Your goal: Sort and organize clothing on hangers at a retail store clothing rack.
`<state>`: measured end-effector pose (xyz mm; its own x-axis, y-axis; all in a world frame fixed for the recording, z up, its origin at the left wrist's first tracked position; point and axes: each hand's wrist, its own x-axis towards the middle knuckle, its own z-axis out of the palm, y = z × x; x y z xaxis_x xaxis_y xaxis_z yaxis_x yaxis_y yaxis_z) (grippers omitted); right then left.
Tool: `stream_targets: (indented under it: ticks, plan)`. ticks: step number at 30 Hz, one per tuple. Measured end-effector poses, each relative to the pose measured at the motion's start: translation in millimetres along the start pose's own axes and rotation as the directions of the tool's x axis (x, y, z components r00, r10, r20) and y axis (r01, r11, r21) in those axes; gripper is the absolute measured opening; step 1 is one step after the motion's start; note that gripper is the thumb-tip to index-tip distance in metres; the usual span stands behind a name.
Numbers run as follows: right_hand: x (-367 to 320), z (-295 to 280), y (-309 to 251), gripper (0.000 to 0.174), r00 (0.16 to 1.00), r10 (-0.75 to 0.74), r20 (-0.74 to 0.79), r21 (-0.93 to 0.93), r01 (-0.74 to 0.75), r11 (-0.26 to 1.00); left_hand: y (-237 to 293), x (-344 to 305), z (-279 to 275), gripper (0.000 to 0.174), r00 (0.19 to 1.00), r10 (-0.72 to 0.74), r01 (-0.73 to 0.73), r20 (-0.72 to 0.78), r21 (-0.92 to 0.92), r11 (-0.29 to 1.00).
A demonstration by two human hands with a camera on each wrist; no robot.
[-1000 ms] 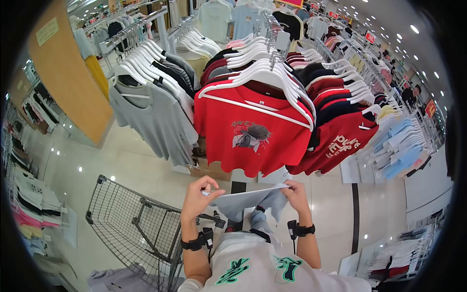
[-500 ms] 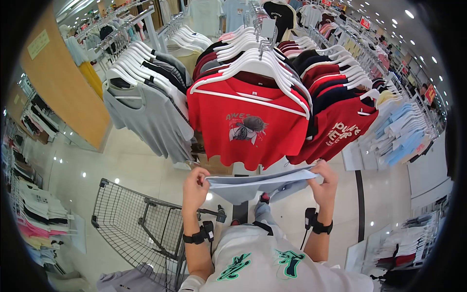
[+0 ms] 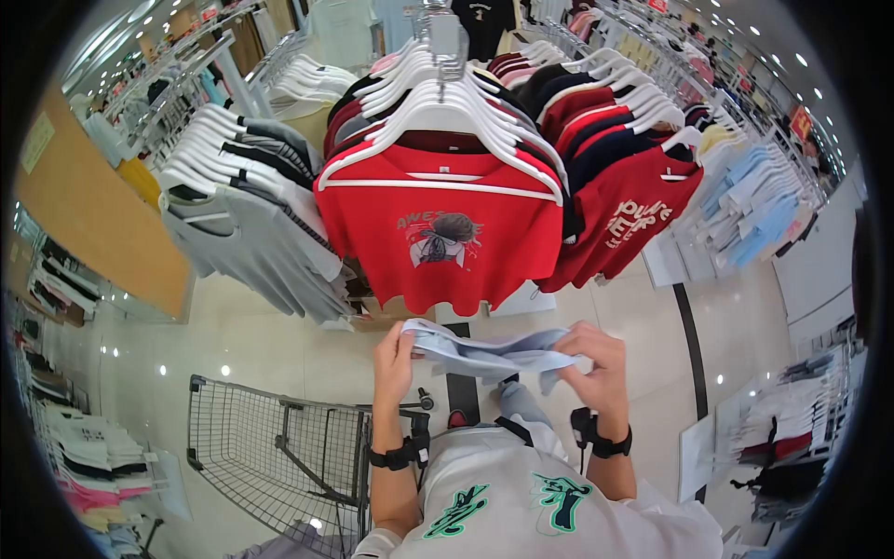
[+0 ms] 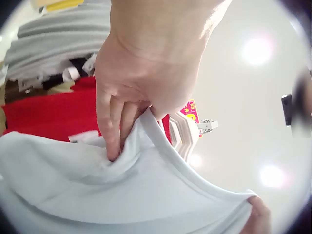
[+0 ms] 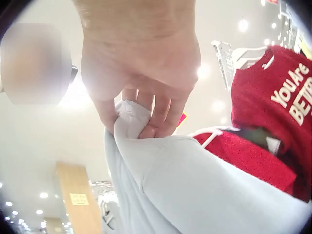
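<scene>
A light blue shirt (image 3: 489, 359) hangs between my two hands, in front of my body and below the red T-shirt on the rack. My left hand (image 3: 393, 365) grips its left end, and the right hand (image 3: 601, 365) pinches the other end. The stretch between them sags in soft folds. In the left wrist view, thumb and fingers of the left hand (image 4: 151, 68) hold the cloth by a stitched edge, which runs across to the right hand's fingers at lower right. The right wrist view has a bunched corner of the shirt (image 5: 204, 170) between the right hand's (image 5: 141, 68) thumb and fingers.
A rack of clothes on white hangers stands just ahead, a red T-shirt (image 3: 442, 238) in front, grey tops (image 3: 247, 247) left and a dark red top (image 3: 633, 219) right. A wire shopping cart (image 3: 279, 456) stands at my left. More clothing racks line both sides.
My hands first spread the shirt wide and taut, then came closer together, and the cloth now sags in folds. The head view has shifted, so the rack sits further left.
</scene>
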<state>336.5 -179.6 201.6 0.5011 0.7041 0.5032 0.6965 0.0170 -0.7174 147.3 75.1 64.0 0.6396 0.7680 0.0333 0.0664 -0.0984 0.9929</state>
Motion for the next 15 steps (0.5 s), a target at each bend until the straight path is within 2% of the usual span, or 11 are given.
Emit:
stream_targets:
  ticks: [2, 3, 5, 7, 8, 9, 11, 12, 13, 14, 15]
  plan:
    - [3, 13, -9, 0.015, 0.999, 0.024, 0.023, 0.097, -0.026, 0.995, 12, -1, 18, 0.029, 0.983, -0.068, 0.121, 0.17, -0.323, 0.939]
    - [6, 20, -13, 0.016, 0.998, 0.031, 0.062, 0.199, -0.043, 0.979, 18, -5, 27, 0.029, 0.982, -0.065, 0.118, 0.175, -0.314, 0.942]
    - [14, 37, -15, 0.017, 0.996, -0.001, 0.084, 0.277, -0.022, 0.961, 30, -13, 42, 0.03, 0.948, -0.049, 0.182, 0.313, -0.413, 0.893]
    - [22, 53, -16, 0.017, 0.995, -0.038, 0.097, 0.359, 0.001, 0.933, 49, -21, 52, 0.039, 0.894, -0.044, 0.236, 0.447, -0.385, 0.892]
    - [27, 60, -17, 0.016, 0.992, -0.013, 0.125, 0.347, -0.032, 0.937, 28, -23, 55, 0.043, 0.882, -0.076, 0.307, 0.465, -0.445, 0.841]
    - [31, 63, -14, 0.016, 0.989, 0.015, 0.15, 0.333, -0.065, 0.941, 50, -26, 63, 0.049, 0.885, 0.02, 0.287, 0.465, -0.579, 0.763]
    - [38, 63, -3, 0.018, 0.992, -0.03, 0.123, 0.349, -0.015, 0.937, 36, -25, 63, 0.054, 0.867, 0.139, 0.239, 0.478, -0.644, 0.727]
    - [41, 63, 1, 0.021, 0.991, 0.0, 0.135, 0.457, -0.062, 0.888, 42, -23, 63, 0.054, 0.855, 0.132, 0.254, 0.502, -0.627, 0.737]
    - [40, 61, 7, 0.024, 0.988, 0.033, 0.152, 0.557, -0.114, 0.823, 52, -25, 63, 0.052, 0.898, 0.074, 0.203, 0.435, -0.556, 0.806]
    - [36, 58, 25, 0.04, 0.97, 0.017, 0.243, 0.644, -0.174, 0.745, 57, -27, 62, 0.051, 0.933, 0.026, 0.156, 0.358, -0.472, 0.867]
    - [33, 58, 39, 0.057, 0.959, 0.066, 0.274, 0.718, -0.25, 0.65, 55, -28, 56, 0.051, 0.925, 0.014, 0.174, 0.379, -0.456, 0.873]
